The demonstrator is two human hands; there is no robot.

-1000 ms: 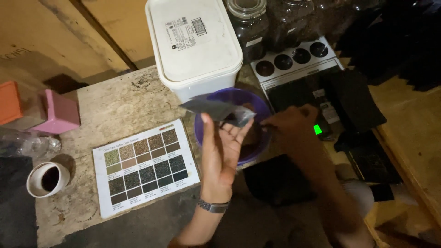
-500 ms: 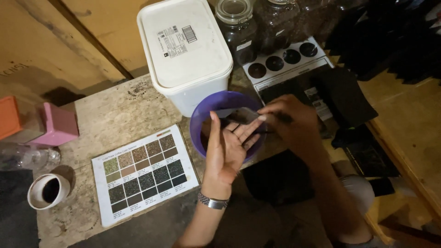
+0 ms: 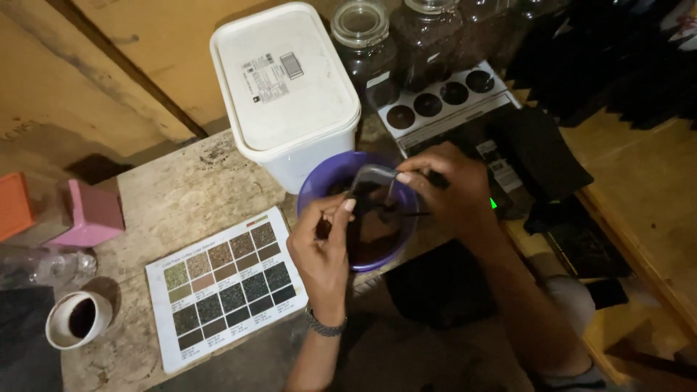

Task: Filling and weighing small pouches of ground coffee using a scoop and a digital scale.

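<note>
Metal scoop [image 3: 372, 178] pinched by right hand [image 3: 446, 190] over purple bowl [image 3: 361, 218] near table front edge; left hand [image 3: 323, 243] fingers curled, grip unclear. Scoop best kept level, low over bowl.

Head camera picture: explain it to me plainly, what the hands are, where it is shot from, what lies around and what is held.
There is no machine here: a person wears a camera on the head, looking down at their own two bare hands. The left hand and right hand together hold a small dark bag with a shiny edge over a purple bowl. On the stone table stand a white lidded tub, a colour chart card, a cup of dark contents and a pink block. Glass jars stand behind.
</note>
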